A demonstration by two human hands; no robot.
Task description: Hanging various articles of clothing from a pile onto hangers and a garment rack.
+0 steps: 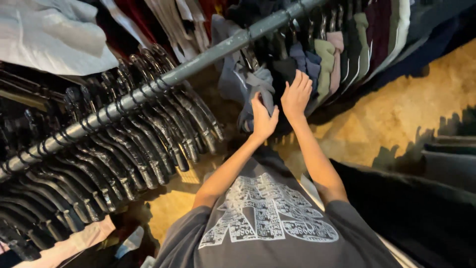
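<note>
Sorting through hung clothes: left hand (pixel 263 119) grips the grey garment (pixel 248 92), right hand (pixel 296 94) lies flat-fingered on dark garments (pixel 285 69); parting them seems next.

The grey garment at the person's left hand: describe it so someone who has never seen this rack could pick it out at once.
Follow the grey metal rail that runs diagonally across the rack to the gap between the empty black hangers and the row of folded-looking coloured tops. There the grey garment hangs bunched and crumpled, with the left hand against it and the right hand beside it. Unlike its neat neighbours, it droops loosely.
</note>
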